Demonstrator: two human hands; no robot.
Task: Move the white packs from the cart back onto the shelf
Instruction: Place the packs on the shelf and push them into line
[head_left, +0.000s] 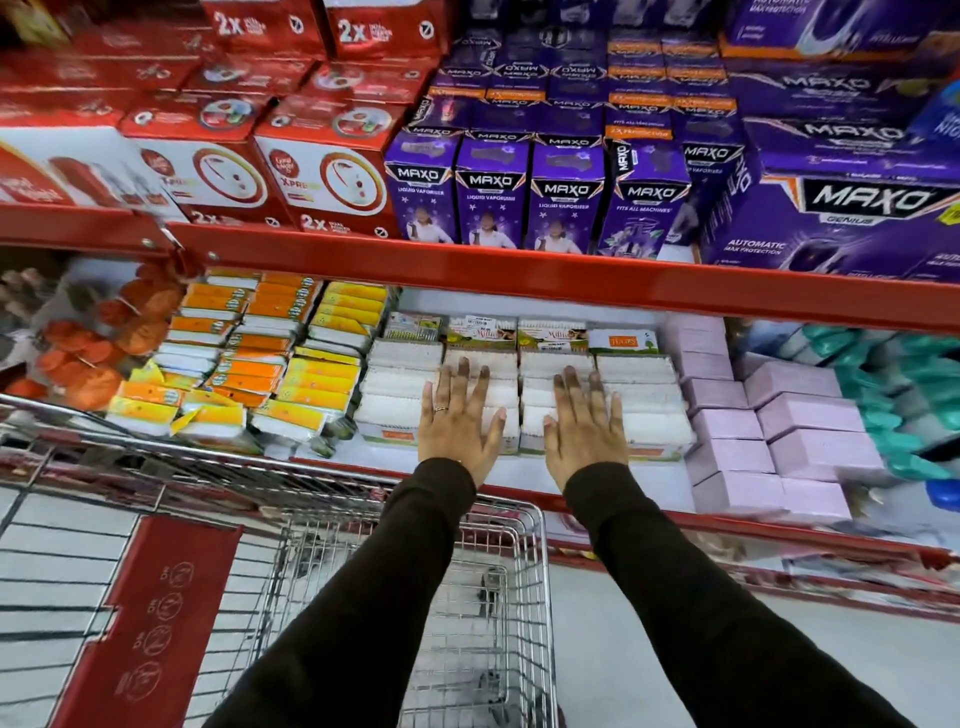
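White packs sit on the shelf. Your left hand and right hand lie flat on them, fingers spread. Below, the cart looks empty, maybe.

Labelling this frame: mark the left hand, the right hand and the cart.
left hand (457, 426), head view, back of the hand, flat on white packs.
right hand (584, 434), head view, back of the hand.
cart (537, 571), head view, right wire wall.
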